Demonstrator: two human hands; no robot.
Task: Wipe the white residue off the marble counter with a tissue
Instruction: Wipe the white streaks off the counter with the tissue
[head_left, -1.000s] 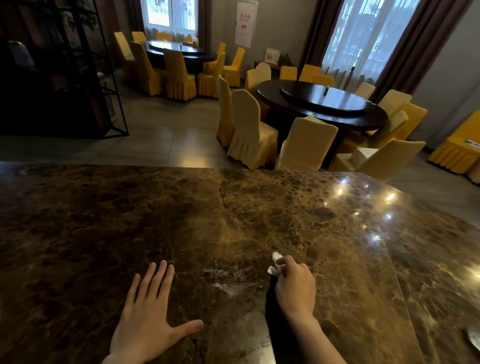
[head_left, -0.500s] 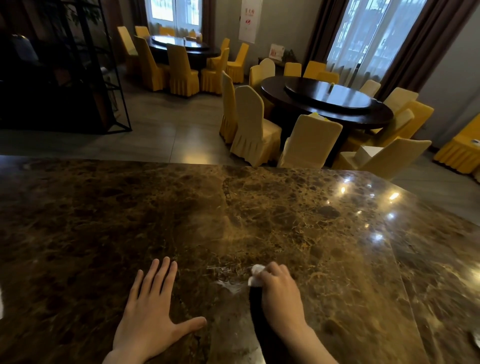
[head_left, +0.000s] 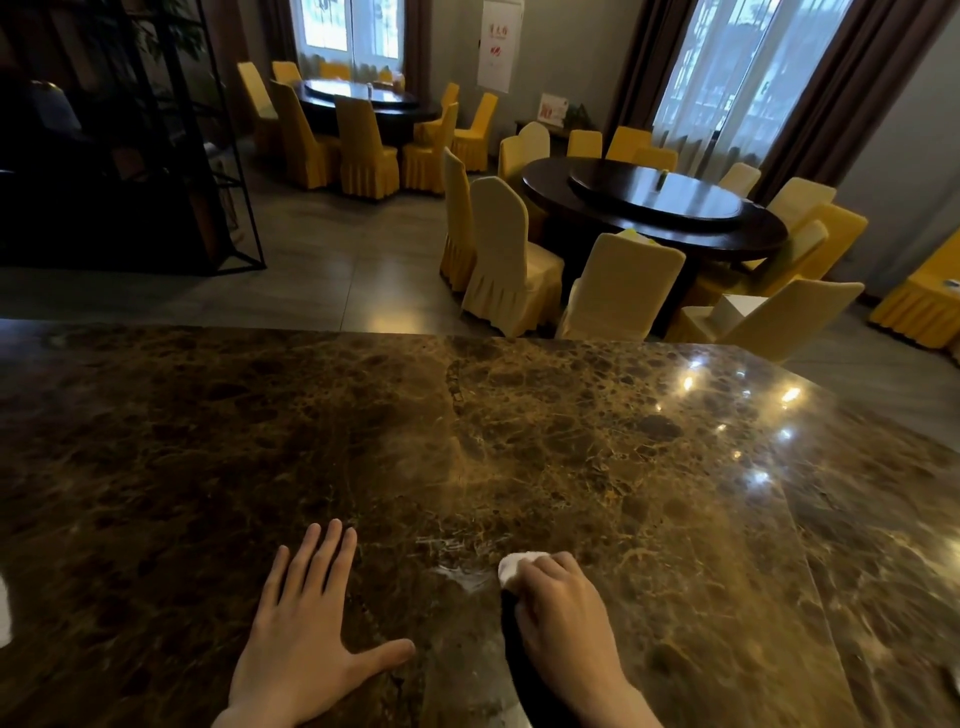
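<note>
a dining hall is seen, floored with grey tiles (head_left: 332, 270) on which window light is reflected. two dark round tables (head_left: 660, 208) are ringed by chairs in yellow and cream covers (head_left: 509, 260), and tall windows (head_left: 727, 67) are framed by white sheers and brown curtains. a black metal shelf frame (head_left: 156, 145) is set at the left, and a white poster (head_left: 501, 44) is hung on the grey far wall.

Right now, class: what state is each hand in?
Left hand: open, flat on the marble counter.
Right hand: closed on the tissue.
</note>
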